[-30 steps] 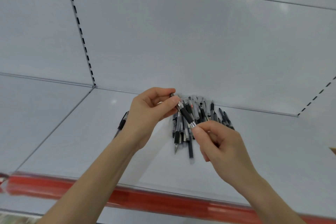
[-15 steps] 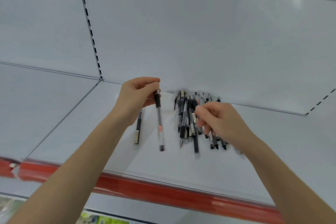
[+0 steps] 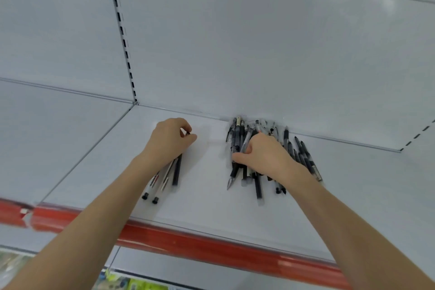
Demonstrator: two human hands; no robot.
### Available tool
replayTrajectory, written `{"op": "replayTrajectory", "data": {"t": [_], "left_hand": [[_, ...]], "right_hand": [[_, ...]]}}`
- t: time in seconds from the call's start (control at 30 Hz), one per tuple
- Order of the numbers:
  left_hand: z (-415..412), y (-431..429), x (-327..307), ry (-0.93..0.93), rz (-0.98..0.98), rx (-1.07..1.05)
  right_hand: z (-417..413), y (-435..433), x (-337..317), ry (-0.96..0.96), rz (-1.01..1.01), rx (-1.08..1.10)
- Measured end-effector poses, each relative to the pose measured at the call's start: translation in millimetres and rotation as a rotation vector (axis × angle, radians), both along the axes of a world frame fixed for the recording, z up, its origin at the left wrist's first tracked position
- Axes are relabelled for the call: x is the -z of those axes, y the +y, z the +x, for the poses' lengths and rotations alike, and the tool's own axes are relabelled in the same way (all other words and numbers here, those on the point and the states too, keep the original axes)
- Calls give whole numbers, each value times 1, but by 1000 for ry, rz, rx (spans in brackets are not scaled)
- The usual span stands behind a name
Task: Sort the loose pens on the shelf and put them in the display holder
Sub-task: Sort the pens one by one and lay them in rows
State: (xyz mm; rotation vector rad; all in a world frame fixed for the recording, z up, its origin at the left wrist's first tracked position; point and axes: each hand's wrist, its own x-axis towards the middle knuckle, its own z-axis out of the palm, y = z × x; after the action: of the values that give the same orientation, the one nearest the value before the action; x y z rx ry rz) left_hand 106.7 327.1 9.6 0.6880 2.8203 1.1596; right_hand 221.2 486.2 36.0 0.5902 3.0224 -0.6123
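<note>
A heap of several black and clear pens (image 3: 294,148) lies against the back wall of the grey shelf (image 3: 207,200). My right hand (image 3: 263,155) rests on the heap, its thumb and fingers curled around a few pens at the left side. To the left, three sorted pens (image 3: 164,179) lie side by side, pointing toward the front edge. My left hand (image 3: 169,141) is over their far ends, its fingertips pinching the top of one pen. No display holder is in view.
A red price strip (image 3: 211,247) runs along the shelf's front edge. A slotted upright (image 3: 122,37) stands in the back wall at the left. Colourful goods (image 3: 131,285) show on a lower shelf.
My left hand has carried its pen down and laid it beside the other pens on the left. My right hand has dropped onto the heap and closed around a few pens.
</note>
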Motion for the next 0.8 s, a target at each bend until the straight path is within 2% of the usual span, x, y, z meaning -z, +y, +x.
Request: {"op": "replayTrajectory", "data": {"t": [0.07, 0.2, 0.37, 0.5, 0.63, 0.8], "left_hand": [[0, 2, 0, 8, -28, 14], [-1, 12, -1, 109, -128, 43], [-4, 43, -9, 94, -9, 150], [-11, 71, -9, 91, -14, 246], [-19, 92, -4, 73, -51, 292], [-24, 106, -2, 48, -55, 216]], "right_hand": [[2, 2, 0, 8, -84, 20], [15, 10, -4, 91, -391, 110], [39, 25, -14, 417, -714, 193], [61, 34, -17, 589, -739, 220], [73, 39, -17, 635, -866, 225], [80, 42, -13, 614, -741, 215]]}}
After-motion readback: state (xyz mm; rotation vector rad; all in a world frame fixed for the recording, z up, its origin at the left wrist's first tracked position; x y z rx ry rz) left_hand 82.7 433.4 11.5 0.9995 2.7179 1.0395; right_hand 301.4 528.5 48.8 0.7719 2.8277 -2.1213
